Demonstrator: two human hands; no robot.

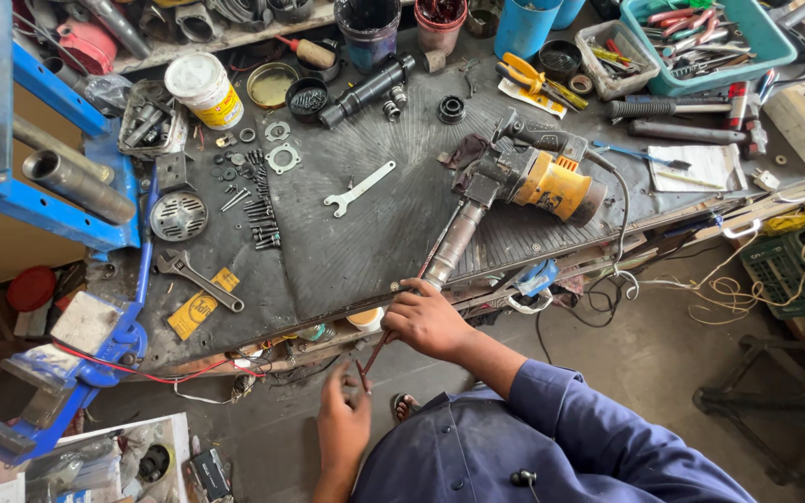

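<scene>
At the frame's lower centre, the right hand (pixel 426 321) is clamped around the heavy, stiff steel nose of the rotary hammer (pixel 514 191), a good holding place, while the left hand (pixel 342 419) pinches what seems a thin red rod (pixel 376 352).

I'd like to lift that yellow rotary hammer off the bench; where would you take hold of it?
Grip the rotary hammer by its black rear handle, coming from the bench's far side: the handle sticks up clear, while the right hand already steadies the metal nose.
</scene>
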